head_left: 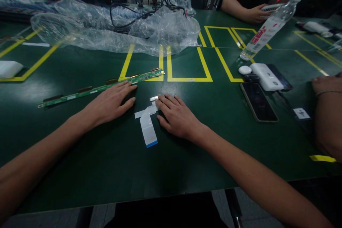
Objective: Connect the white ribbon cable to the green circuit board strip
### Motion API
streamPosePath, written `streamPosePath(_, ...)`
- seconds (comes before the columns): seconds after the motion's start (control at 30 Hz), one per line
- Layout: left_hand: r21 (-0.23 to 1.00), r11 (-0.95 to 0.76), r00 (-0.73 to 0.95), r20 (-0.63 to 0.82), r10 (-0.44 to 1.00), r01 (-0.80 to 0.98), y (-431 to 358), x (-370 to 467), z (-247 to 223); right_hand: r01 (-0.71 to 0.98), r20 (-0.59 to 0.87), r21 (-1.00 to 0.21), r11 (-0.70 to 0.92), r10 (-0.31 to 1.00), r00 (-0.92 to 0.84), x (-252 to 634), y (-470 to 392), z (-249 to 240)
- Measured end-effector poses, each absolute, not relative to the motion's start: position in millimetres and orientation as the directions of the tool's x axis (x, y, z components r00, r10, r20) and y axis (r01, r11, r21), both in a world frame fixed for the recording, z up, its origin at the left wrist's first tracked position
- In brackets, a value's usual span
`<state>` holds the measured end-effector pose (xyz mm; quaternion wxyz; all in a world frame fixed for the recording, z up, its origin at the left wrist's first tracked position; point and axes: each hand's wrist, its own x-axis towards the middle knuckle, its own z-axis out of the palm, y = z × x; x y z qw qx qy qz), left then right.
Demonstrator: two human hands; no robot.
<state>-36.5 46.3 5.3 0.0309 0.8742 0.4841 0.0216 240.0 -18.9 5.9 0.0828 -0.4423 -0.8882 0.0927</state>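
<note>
My left hand [113, 99] lies flat on the green table with its fingers stretched out. Its fingertips reach the lower edge of a long, narrow green circuit board [100, 88], which runs at a slant; whether they touch it I cannot tell. My right hand [176, 115] also rests flat, fingers extended, beside a white flat ribbon cable [148, 128] with a blue end. The index fingertip is at the cable's upper part, near its silvery connector end. The cable is folded across itself and lies between my two hands.
Clear plastic wrap [160, 28] with black cables lies across the back. To the right are a leaning water bottle [263, 35], a white device [265, 76] and a phone [259, 101]. Another person's arm [328, 110] rests at the right edge; another person's hand [258, 14] is behind.
</note>
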Motion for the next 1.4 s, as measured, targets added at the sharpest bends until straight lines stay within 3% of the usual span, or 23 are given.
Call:
streamPosePath(0.3,0.204,-0.700,0.717,-0.013,0.697,0.684,14.9,-7.5,9.7,0.777,0.073,-0.226,0.588,0.806,-0.588,238.3,-19.2,6.1)
streamPosePath(1.1,0.080,-0.777,0.781,-0.013,0.625,0.624,7.6,2.1,9.5,0.820,0.117,-0.269,0.505,0.862,-0.492,220.5,-30.2,0.6)
streamPosePath(1.4,0.096,-0.778,0.781,0.009,0.624,0.620,9.0,3.6,11.1,0.856,0.127,-0.262,0.445,0.896,-0.426,209.8,-36.1,5.6)
